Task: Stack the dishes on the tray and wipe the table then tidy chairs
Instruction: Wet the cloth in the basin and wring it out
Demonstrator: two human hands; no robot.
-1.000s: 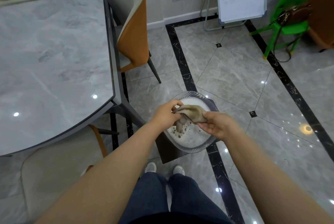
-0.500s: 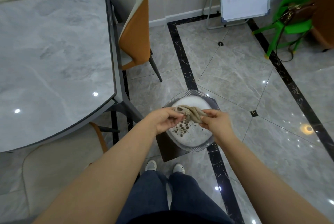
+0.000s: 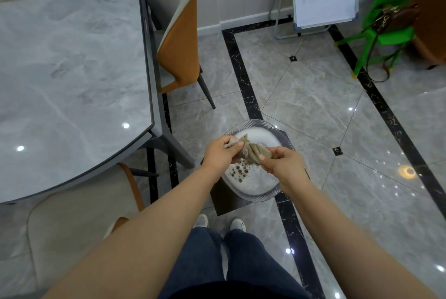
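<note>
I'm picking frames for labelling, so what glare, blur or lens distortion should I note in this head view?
Head view: small ceiling-light glints on the table and polished floor; wide-angle bending curves the table edge and stretches the forearms; the green chair near the corner is slightly smeared; both hands, left hand and right hand, the cloth and the basin are sharp.

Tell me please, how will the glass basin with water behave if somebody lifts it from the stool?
The glass basin is probably heavy for its size, since bubbly water fills it. The water would likely slosh if it tilts. Its ribbed glass rim looks wet, so it may be slippery, and fragile over the tiled floor.
</note>
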